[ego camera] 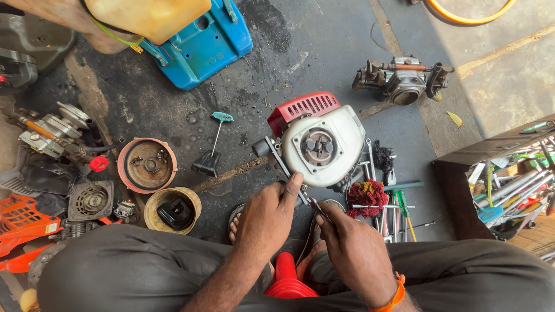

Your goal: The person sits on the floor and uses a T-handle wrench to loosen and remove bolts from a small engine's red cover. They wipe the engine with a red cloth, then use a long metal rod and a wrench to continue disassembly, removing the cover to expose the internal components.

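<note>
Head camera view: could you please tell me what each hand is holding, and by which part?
Both the left hand and right hand grip a thin grey metal tool near its lower end.

Left hand [267, 216], right hand [354, 249] grip tool [309, 202] at small engine [317, 145].

Small-engine repair workshop, work done on the floor.
Beyond the hands [312, 228] a stripped engine [317, 145] sits on the stained concrete floor [324, 46]; loose tools [393, 205] lie right, engine parts [52, 130] left.
</note>
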